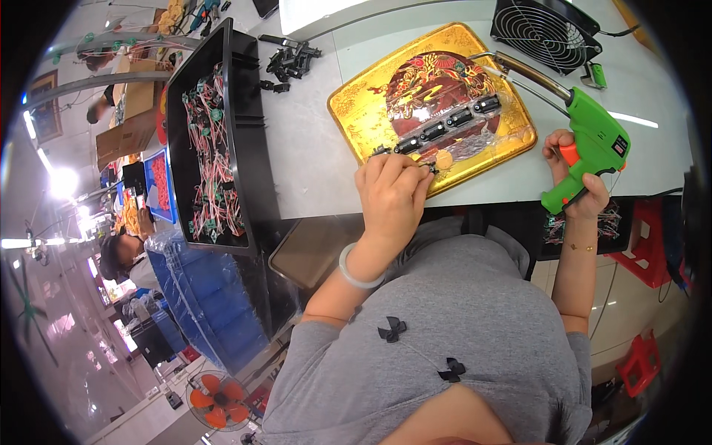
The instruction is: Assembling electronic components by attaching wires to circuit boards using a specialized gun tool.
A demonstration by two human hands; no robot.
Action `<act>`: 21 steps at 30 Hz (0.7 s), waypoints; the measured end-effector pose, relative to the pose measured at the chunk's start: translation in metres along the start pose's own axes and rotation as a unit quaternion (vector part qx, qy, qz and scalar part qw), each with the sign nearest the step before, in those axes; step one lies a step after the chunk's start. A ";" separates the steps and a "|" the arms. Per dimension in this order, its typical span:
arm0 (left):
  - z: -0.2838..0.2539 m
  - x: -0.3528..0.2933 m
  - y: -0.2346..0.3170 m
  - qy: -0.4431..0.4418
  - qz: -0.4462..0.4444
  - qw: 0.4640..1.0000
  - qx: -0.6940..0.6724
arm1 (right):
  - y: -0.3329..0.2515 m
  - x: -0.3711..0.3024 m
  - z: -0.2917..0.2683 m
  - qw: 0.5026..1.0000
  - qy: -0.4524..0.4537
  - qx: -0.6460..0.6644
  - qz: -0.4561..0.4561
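My left hand (393, 189), with a pale bangle at its wrist, rests at the near left edge of a gold tray (348, 111). Its fingers pinch a small dark part (432, 169), mostly covered by the fingertips. My right hand (578, 182) is wrapped round the grip of a green soldering gun (597, 137) with an orange trigger. The gun's long metal tip reaches over the tray's far right side. A slanting row of small black plastic housings (434, 132) lies on the tray, beside crumpled clear film (475, 144) and a small tan disc (444, 159).
At left stands a black bin (248, 133) of wired green boards (211, 148). Loose black parts (293, 61) lie beyond it. A black square fan (545, 33) sits at the back right. Below the table's right edge are another wired-parts container (586, 226) and red stools (641, 245).
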State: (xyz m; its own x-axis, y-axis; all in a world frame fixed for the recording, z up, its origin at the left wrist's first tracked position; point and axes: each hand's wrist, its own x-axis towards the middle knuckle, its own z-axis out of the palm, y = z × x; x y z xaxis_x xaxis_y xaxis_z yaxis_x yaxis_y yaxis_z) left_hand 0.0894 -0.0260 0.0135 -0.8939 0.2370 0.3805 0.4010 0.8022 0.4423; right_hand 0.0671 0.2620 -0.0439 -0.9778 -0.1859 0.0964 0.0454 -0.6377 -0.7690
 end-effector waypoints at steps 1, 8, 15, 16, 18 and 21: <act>-0.001 0.002 0.004 0.001 0.005 0.999 0.038 | -0.002 -0.001 0.000 1.000 0.010 -0.005 -0.002; -0.037 0.069 -0.063 0.108 0.060 0.982 0.144 | 0.004 -0.008 0.006 0.996 0.083 0.012 0.031; -0.022 0.127 -0.207 -0.006 -0.029 0.969 0.245 | -0.004 -0.006 0.022 0.998 0.020 0.052 0.002; -0.019 0.127 -0.210 -0.008 -0.040 0.966 0.254 | -0.005 -0.007 0.021 0.998 0.013 0.062 -0.005; -0.015 0.123 -0.207 -0.001 -0.060 0.965 0.253 | -0.005 -0.008 0.018 0.997 0.001 0.080 -0.014; -0.017 0.116 -0.190 0.012 -0.064 0.969 0.237 | -0.013 -0.008 0.017 0.996 0.013 0.091 0.003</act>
State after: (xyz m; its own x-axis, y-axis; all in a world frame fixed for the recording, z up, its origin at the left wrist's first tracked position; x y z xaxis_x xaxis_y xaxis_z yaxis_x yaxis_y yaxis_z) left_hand -0.0867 -0.1602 -0.0123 -0.9234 0.1102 0.3677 0.1441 0.9874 0.0659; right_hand 0.0779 0.2586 -0.0240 -0.9822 -0.1725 0.0744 0.0853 -0.7623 -0.6416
